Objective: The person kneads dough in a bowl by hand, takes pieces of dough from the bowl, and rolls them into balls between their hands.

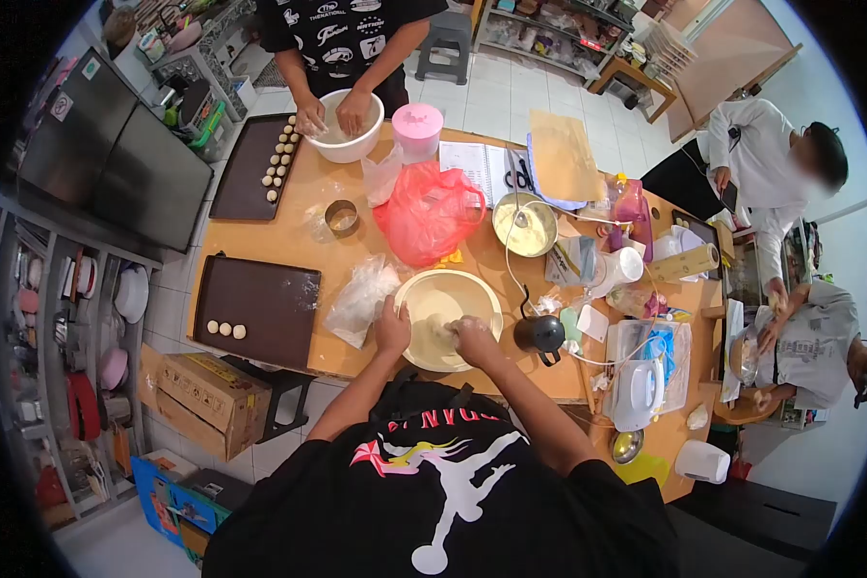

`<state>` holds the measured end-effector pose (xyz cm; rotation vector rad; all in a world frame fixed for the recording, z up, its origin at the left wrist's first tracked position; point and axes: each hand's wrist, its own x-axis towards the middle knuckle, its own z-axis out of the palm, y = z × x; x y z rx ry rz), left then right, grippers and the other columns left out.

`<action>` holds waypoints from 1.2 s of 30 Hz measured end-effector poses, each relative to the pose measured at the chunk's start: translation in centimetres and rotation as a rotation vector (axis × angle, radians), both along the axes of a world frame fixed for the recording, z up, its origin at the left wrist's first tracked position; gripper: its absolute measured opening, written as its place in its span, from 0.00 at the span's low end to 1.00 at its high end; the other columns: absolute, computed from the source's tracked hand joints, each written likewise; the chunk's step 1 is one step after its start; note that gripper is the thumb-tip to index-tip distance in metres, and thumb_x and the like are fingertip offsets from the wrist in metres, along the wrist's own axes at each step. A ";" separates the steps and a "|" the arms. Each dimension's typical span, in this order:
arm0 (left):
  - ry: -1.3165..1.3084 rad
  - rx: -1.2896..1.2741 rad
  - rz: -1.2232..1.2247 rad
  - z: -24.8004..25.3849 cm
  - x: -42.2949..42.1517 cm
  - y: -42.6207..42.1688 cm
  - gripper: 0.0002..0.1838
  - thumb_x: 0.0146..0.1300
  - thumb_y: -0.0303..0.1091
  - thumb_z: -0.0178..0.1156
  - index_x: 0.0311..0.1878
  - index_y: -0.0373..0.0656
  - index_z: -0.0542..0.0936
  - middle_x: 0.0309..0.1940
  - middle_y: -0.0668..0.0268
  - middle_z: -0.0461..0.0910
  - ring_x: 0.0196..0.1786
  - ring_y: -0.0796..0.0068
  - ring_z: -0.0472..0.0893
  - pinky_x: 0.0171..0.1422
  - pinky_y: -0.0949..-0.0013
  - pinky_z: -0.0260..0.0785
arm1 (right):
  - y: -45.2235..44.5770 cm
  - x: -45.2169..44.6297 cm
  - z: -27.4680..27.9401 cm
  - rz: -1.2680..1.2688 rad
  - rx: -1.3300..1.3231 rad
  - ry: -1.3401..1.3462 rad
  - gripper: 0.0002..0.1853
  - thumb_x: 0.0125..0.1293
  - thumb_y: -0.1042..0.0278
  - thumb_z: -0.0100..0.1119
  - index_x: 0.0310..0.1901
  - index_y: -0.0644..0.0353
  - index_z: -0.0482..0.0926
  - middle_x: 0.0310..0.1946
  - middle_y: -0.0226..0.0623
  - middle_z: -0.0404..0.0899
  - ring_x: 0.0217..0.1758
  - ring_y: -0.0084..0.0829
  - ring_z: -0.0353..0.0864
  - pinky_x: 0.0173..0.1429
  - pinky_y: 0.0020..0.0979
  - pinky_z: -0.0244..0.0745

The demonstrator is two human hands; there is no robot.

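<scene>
A cream-coloured bowl with pale dough or flour inside stands at the table's near edge. My left hand holds the bowl's left rim. Inside the bowl, toward its right, my right hand has its fingers closed at the pale dough; whether it grips any is too small to tell. A clear plastic bag lies left of the bowl, and a red plastic bag lies behind it. To the right stands a dark kettle. On the left, a dark tray carries three dough balls.
Across the table a person works in a white bowl, beside a second tray with several dough balls. A metal bowl, a pink-lidded tub and a notebook stand farther back. Two people are at the right.
</scene>
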<state>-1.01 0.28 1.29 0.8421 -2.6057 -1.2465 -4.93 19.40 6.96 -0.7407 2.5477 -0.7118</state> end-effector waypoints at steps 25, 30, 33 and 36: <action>-0.010 -0.025 -0.044 -0.4 0.3 -0.5 0.13 0.68 0.40 0.54 0.48 0.41 0.71 0.37 0.43 0.80 0.41 0.34 0.78 0.43 0.40 0.68 | -3.0 -0.2 -3.9 -0.822 -0.893 -1.289 0.13 0.71 0.64 0.54 0.50 0.64 0.79 0.32 0.41 0.82 0.32 0.32 0.85 0.32 0.32 0.82; 0.048 -0.013 -0.049 -1.3 0.1 -0.7 0.13 0.68 0.39 0.54 0.47 0.41 0.71 0.36 0.43 0.80 0.40 0.35 0.79 0.43 0.40 0.69 | -1.6 -3.2 -4.6 -0.589 -0.363 -0.536 0.16 0.71 0.64 0.51 0.53 0.63 0.80 0.41 0.46 0.82 0.44 0.36 0.85 0.45 0.38 0.82; 0.064 -0.027 -0.050 -1.3 0.3 -0.5 0.13 0.68 0.39 0.54 0.47 0.41 0.72 0.36 0.43 0.80 0.40 0.35 0.78 0.42 0.40 0.69 | -1.9 -4.0 -4.6 -0.325 -0.134 -0.148 0.18 0.68 0.59 0.54 0.53 0.58 0.81 0.49 0.51 0.80 0.55 0.46 0.79 0.59 0.44 0.74; 0.007 -0.048 -0.037 0.2 0.0 -0.3 0.13 0.68 0.40 0.54 0.47 0.40 0.72 0.36 0.43 0.80 0.41 0.35 0.78 0.43 0.40 0.69 | -2.8 -4.5 -5.7 -0.091 -0.085 -0.120 0.18 0.64 0.56 0.57 0.51 0.56 0.82 0.50 0.51 0.79 0.55 0.49 0.78 0.60 0.44 0.72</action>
